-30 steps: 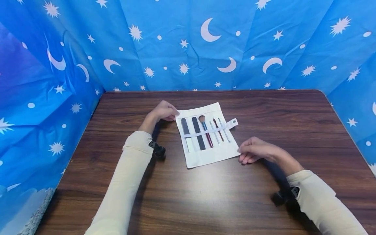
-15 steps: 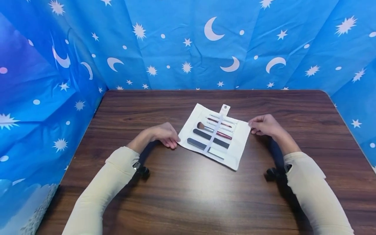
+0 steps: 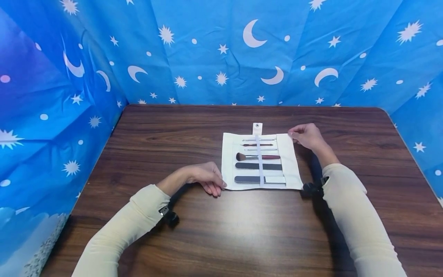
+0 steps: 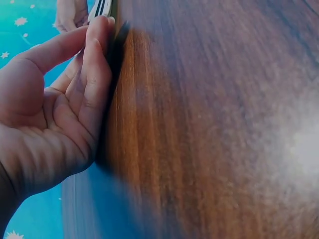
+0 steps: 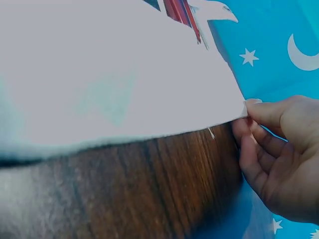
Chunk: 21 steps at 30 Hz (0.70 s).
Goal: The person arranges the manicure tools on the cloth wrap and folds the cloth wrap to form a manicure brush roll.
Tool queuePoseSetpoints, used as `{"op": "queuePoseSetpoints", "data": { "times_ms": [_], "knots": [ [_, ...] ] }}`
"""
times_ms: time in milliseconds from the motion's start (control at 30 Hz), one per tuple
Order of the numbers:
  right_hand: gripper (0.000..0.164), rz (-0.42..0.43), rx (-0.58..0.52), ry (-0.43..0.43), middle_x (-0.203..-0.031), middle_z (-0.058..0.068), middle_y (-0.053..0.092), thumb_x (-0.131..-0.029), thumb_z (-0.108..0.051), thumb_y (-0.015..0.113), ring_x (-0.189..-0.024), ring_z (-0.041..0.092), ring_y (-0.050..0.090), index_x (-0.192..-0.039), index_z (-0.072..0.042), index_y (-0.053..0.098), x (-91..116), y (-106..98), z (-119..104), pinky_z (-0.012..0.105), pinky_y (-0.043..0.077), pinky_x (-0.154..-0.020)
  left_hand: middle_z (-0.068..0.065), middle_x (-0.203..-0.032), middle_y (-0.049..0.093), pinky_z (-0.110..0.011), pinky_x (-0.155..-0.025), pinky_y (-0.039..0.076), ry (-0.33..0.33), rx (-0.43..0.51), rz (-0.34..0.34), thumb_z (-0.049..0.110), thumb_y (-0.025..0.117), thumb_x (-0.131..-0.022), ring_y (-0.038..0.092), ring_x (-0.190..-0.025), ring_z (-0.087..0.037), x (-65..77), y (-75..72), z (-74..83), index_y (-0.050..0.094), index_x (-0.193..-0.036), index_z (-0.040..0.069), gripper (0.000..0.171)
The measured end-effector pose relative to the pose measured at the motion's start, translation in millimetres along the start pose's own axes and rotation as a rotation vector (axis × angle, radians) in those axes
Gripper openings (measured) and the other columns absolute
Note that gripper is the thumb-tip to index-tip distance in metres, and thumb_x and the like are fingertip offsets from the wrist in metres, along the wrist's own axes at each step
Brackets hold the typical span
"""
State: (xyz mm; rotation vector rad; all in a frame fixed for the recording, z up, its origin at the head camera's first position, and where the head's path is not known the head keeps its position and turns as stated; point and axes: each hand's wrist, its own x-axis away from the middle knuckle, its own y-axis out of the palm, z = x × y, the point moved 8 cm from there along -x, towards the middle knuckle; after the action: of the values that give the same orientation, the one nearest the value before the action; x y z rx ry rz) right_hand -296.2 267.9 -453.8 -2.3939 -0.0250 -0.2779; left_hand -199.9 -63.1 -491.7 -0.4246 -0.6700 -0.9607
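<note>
An unrolled white fabric tool roll [image 3: 290, 169] lies on the wooden table, its snap tab [image 3: 257, 128] pointing to the far side. Under its elastic band sit a makeup brush [image 3: 268, 157], a dark nail file [image 3: 247, 166], a grey-and-white file [image 3: 247, 179] and several slim tools [image 3: 256, 145]. My left hand [image 3: 207, 177] pinches the near left corner between thumb and fingers. At the far right corner my right hand [image 3: 308, 136] pinches the fabric; the right wrist view shows thumb and forefinger on that white corner.
The brown wood-grain table [image 3: 221, 238] extends on all sides of the roll. Behind it and to the left hangs a blue cloth [image 3: 221, 46] with white moons and stars. A small dark camera [image 3: 171, 218] sits on the left wrist, another [image 3: 311, 189] on the right.
The roll has turned anticlockwise, its tab swinging from the right to the far side. My left hand has moved nearer and the right hand farther away, both at the roll's corners.
</note>
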Motion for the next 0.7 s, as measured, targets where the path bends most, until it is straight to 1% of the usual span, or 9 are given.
{"op": "queuePoseSetpoints", "data": {
  "times_ms": [200, 400, 467, 533, 600, 633, 700],
  "knots": [
    [0.029, 0.014, -0.004, -0.025, -0.108, 0.027, 0.069, -0.103, -0.015, 0.059, -0.076, 0.009, 0.059, -0.117, 0.008, 0.069, 1.8, -1.6, 0.3, 0.015, 0.049, -0.065, -0.001, -0.065, 0.072, -0.018, -0.053, 0.054, 0.017, -0.018, 0.017, 0.012, 0.067, -0.095, 0.069, -0.058, -0.006, 1.3, -5.6, 0.9, 0.072, -0.08, 0.007, 0.017],
    [0.029, 0.029, 0.026, -0.045, -0.103, 0.024, 0.071, -0.103, -0.017, 0.058, -0.076, 0.011, 0.06, -0.116, 0.007, 0.07, 3.0, -2.8, 1.0, 0.016, 0.049, -0.064, 0.0, -0.064, 0.072, -0.017, -0.053, 0.054, 0.036, -0.03, 0.027, 0.013, 0.066, -0.095, 0.068, -0.057, -0.005, 4.0, -5.6, 4.0, 0.072, -0.079, 0.008, 0.018],
    [0.029, 0.033, 0.032, -0.054, -0.101, 0.023, 0.072, -0.103, -0.017, 0.058, -0.076, 0.011, 0.061, -0.116, 0.007, 0.07, 4.2, -3.3, 1.3, 0.016, 0.049, -0.064, 0.001, -0.064, 0.072, -0.018, -0.053, 0.054, 0.044, -0.058, 0.028, 0.014, 0.066, -0.096, 0.068, -0.057, -0.005, 4.2, -6.3, 5.0, 0.072, -0.079, 0.007, 0.019],
    [0.029, 0.038, 0.042, -0.062, -0.102, 0.023, 0.072, -0.103, -0.017, 0.058, -0.077, 0.012, 0.062, -0.116, 0.006, 0.07, 4.9, -3.6, 1.7, 0.016, 0.049, -0.064, 0.001, -0.064, 0.071, -0.019, -0.054, 0.054, 0.062, -0.105, 0.042, 0.017, 0.065, -0.098, 0.067, -0.057, -0.005, 5.4, -8.5, 7.4, 0.073, -0.079, 0.005, 0.023],
    [0.028, 0.04, 0.051, -0.078, -0.102, 0.024, 0.072, -0.103, -0.016, 0.057, -0.079, 0.015, 0.063, -0.116, 0.005, 0.07, 6.3, -3.6, 1.1, 0.017, 0.048, -0.064, 0.002, -0.064, 0.07, -0.02, -0.055, 0.055, 0.105, -0.17, 0.086, 0.022, 0.064, -0.1, 0.067, -0.057, -0.006, 6.6, -13.7, 12.0, 0.074, -0.08, 0.003, 0.028],
    [0.028, 0.043, 0.062, -0.09, -0.103, 0.025, 0.072, -0.103, -0.016, 0.058, -0.08, 0.016, 0.064, -0.117, 0.005, 0.07, 7.5, -3.5, 0.2, 0.018, 0.048, -0.064, 0.001, -0.065, 0.07, -0.021, -0.055, 0.054, 0.145, -0.213, 0.124, 0.023, 0.063, -0.101, 0.066, -0.057, -0.006, 7.8, -17.3, 15.8, 0.074, -0.08, 0.003, 0.031],
    [0.028, 0.051, 0.091, -0.115, -0.105, 0.027, 0.072, -0.102, -0.016, 0.058, -0.078, 0.02, 0.064, -0.119, 0.004, 0.069, 10.5, -3.6, -0.7, 0.02, 0.047, -0.063, 0.001, -0.067, 0.07, -0.022, -0.056, 0.054, 0.254, -0.319, 0.227, 0.026, 0.061, -0.102, 0.065, -0.058, -0.007, 10.9, -24.9, 25.3, 0.074, -0.081, 0.005, 0.033]
  ]
}}
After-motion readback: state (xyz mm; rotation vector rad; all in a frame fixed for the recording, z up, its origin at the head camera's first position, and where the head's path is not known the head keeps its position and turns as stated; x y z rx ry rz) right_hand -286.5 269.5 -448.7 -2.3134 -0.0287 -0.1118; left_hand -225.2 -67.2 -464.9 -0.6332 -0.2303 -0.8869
